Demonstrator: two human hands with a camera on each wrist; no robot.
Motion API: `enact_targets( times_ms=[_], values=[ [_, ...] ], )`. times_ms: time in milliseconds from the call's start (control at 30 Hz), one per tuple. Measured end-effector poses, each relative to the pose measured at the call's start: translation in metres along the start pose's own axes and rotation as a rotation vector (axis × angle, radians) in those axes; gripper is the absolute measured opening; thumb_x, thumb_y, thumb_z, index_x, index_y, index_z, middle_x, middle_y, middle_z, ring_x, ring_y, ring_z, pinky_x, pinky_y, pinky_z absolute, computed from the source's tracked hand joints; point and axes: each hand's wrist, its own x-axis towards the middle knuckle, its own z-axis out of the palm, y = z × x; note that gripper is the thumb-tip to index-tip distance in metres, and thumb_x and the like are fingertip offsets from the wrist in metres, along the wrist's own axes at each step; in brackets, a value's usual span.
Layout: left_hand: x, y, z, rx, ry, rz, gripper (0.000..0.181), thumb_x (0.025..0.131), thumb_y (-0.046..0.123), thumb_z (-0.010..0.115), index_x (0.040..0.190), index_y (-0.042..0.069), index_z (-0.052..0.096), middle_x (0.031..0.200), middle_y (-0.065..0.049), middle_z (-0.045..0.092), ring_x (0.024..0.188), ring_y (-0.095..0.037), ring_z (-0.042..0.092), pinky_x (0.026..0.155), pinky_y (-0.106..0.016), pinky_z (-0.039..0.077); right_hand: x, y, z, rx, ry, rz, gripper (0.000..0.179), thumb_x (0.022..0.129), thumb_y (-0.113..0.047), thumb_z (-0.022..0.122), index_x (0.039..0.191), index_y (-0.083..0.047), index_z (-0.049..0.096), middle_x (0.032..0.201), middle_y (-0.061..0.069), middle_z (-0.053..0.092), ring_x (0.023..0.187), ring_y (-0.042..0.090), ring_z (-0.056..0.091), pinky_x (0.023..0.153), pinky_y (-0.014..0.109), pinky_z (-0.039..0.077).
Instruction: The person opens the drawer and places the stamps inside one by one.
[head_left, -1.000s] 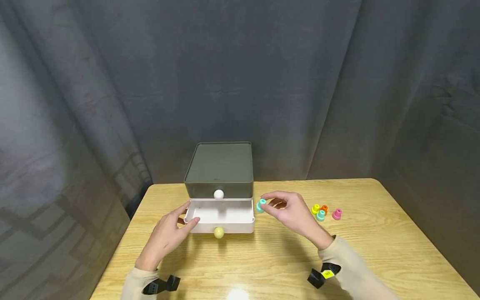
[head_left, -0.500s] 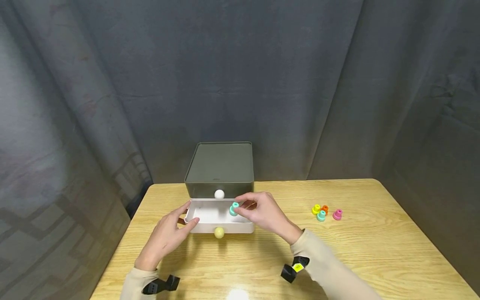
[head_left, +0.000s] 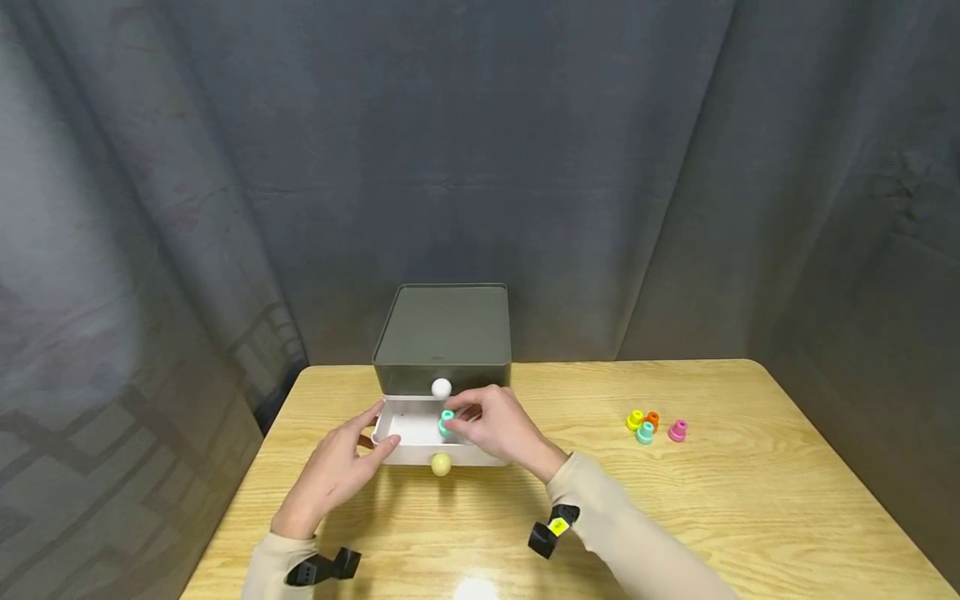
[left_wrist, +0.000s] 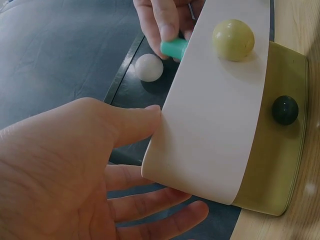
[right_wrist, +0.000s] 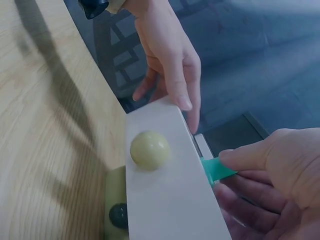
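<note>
A white drawer [head_left: 401,456] with a pale yellow knob [head_left: 441,464] is pulled out of a dark box [head_left: 444,325]. My left hand [head_left: 335,468] holds the drawer's left corner, thumb at the rim and fingers along the outer side. Over the drawer, my right hand [head_left: 501,425] pinches a small teal stepped plastic piece [head_left: 446,422] between thumb and fingers. In the left wrist view, the teal piece [left_wrist: 174,48] pokes up past the drawer's edge. The right wrist view has its lower end behind the drawer front, so I cannot tell whether it touches the bottom.
To the right on the wooden table [head_left: 750,500] stand similar small pieces: yellow [head_left: 635,419], orange [head_left: 652,420], teal [head_left: 645,432] and pink [head_left: 678,430]. Below the white drawer is a yellowish drawer [left_wrist: 272,165] with a dark knob [left_wrist: 285,110]. A grey curtain [head_left: 480,167] hangs behind.
My right hand has carried the teal piece leftward, from beside the drawer to over its middle, and slightly lower. The left hand has stayed at the drawer's corner.
</note>
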Motion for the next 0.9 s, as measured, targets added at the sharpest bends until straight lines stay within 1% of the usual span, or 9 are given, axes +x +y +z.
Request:
enact_targets(
  times_ms=[200, 333, 467, 700, 900],
  values=[
    [0.001, 0.001, -0.001, -0.004, 0.009, 0.013, 0.073, 0.105, 0.045, 0.067, 0.163, 0.008, 0.043, 0.149, -0.016, 0.063, 0.111, -0.026, 0.070, 0.085, -0.038, 0.055, 0.009, -0.006, 0.014, -0.028, -0.076, 0.009, 0.017, 0.095, -0.012, 0.080, 0.112, -0.007, 0.083, 0.102, 0.003, 0.081, 0.085, 0.010, 0.070, 0.072, 0.022, 0.054],
    [0.001, 0.002, -0.001, -0.006, 0.008, 0.012, 0.074, 0.105, 0.046, 0.067, 0.163, 0.009, 0.043, 0.149, -0.016, 0.063, 0.111, -0.026, 0.070, 0.085, -0.038, 0.055, 0.014, -0.007, 0.023, -0.042, -0.088, 0.045, 0.020, 0.093, -0.012, 0.082, 0.113, -0.006, 0.083, 0.103, 0.003, 0.081, 0.085, 0.008, 0.069, 0.074, 0.024, 0.054],
    [0.001, 0.001, -0.001, -0.003, 0.004, 0.006, 0.074, 0.104, 0.049, 0.066, 0.164, 0.010, 0.043, 0.150, -0.014, 0.063, 0.111, -0.025, 0.070, 0.084, -0.037, 0.054, 0.018, -0.006, 0.031, -0.030, -0.091, 0.075, 0.021, 0.092, -0.012, 0.084, 0.112, -0.006, 0.083, 0.104, 0.003, 0.082, 0.087, 0.009, 0.071, 0.078, 0.026, 0.056],
    [0.000, 0.001, -0.001, 0.000, -0.002, -0.002, 0.075, 0.104, 0.050, 0.066, 0.163, 0.010, 0.044, 0.149, -0.013, 0.064, 0.110, -0.023, 0.070, 0.085, -0.038, 0.054, 0.024, -0.003, 0.037, -0.003, -0.106, 0.128, 0.015, 0.089, -0.015, 0.086, 0.103, -0.011, 0.084, 0.101, 0.000, 0.083, 0.094, 0.015, 0.076, 0.087, 0.033, 0.059],
    [0.000, 0.000, 0.000, -0.011, -0.003, -0.003, 0.075, 0.104, 0.050, 0.067, 0.163, 0.010, 0.044, 0.148, -0.013, 0.064, 0.109, -0.022, 0.070, 0.085, -0.037, 0.055, 0.028, 0.000, 0.040, -0.008, -0.118, 0.151, 0.010, 0.087, -0.015, 0.089, 0.095, -0.014, 0.084, 0.095, -0.002, 0.083, 0.092, 0.013, 0.076, 0.089, 0.032, 0.058]
  ],
)
